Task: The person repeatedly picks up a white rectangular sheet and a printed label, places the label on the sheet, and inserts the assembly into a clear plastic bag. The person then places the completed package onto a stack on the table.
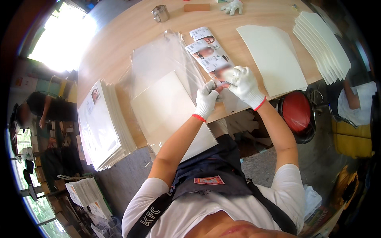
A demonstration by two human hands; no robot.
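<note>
Both my hands wear white knitted gloves with red cuffs and meet at the near end of a strip of printed stickers [203, 50] with portrait pictures. The bare fingertips of my left hand [205, 98] are pinched together there. My right hand [245, 87] curls its fingers round the same end, so the exact grip is partly hidden. Left of the strip lies a pile of clear plastic sleeves [152, 59]. On the pile's near part rests a cream-white rectangular board [168, 109], which overhangs the table's front edge.
At the left a thick stack of sleeved boards [99, 127] bears a sticker on top. Plain white boards [274, 57] and a fanned stack [319, 45] lie right. A metal cup [160, 14] and a spare glove [232, 7] stand far back. A red-seated stool [295, 113] is below; another person [37, 105] stands left.
</note>
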